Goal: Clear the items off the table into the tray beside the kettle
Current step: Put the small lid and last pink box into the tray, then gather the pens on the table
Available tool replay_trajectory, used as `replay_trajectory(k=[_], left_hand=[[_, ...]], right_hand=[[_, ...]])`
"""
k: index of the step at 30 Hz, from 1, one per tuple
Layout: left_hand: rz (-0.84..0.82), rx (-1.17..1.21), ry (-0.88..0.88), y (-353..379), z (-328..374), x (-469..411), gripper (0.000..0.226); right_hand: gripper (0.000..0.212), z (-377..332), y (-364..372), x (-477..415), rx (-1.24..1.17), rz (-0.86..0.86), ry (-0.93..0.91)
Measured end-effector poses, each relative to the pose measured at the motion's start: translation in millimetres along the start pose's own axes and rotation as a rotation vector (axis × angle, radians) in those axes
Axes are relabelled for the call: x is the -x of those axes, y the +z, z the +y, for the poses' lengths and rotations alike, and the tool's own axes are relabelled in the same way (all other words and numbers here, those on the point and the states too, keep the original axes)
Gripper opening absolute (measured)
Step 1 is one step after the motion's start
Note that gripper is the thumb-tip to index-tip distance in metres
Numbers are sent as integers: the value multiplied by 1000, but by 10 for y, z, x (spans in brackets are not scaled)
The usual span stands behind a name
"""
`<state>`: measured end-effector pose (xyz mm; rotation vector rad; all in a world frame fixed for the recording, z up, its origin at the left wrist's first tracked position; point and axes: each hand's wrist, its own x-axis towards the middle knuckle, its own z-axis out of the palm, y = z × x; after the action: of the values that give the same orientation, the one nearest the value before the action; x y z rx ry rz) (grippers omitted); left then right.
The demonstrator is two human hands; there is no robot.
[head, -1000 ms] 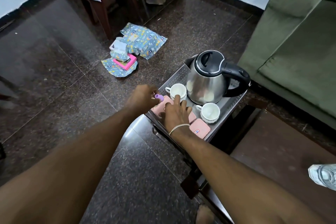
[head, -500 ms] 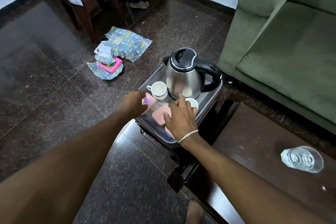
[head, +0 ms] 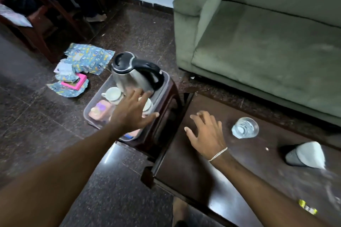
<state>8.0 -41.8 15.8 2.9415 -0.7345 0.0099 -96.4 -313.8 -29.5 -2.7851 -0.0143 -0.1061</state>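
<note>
Head view: dark wooden table (head: 193,167) beside green sofa (head: 258,46).

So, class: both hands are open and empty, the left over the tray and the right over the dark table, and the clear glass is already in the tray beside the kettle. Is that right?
Not quite. In the head view the glass stands on the table, not in the tray beside the kettle. The rest holds: left hand and right hand are open and empty.

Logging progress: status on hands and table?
Left hand open over tray. Right hand open above table. Glass uncleared. Path clear.
</note>
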Motion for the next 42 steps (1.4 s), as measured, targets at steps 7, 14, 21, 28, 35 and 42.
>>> replay_trajectory(k=[7,14,21,28,35,42], left_hand=[[-104,81,243,515,1658,-176,102],[-267,148,395,1016,3067,-69,100],[-542,224,398,1397,4084,133,94],[-689,261,275,1767,4935,392,68],[-726,236,234,2118,5349,582,54],[-685,298,196,2098,5162,440,41]], right_hand=[[62,1143,-351,784,93,-26,169],[62,2050,-608,1765,169,-46,362],[50,2764,-695,2597,86,-68,547],[58,3114,-481,3051,-119,-150,832],[55,3106,-191,2998,-264,-174,961],[38,3026,-137,2783,-294,-172,985]])
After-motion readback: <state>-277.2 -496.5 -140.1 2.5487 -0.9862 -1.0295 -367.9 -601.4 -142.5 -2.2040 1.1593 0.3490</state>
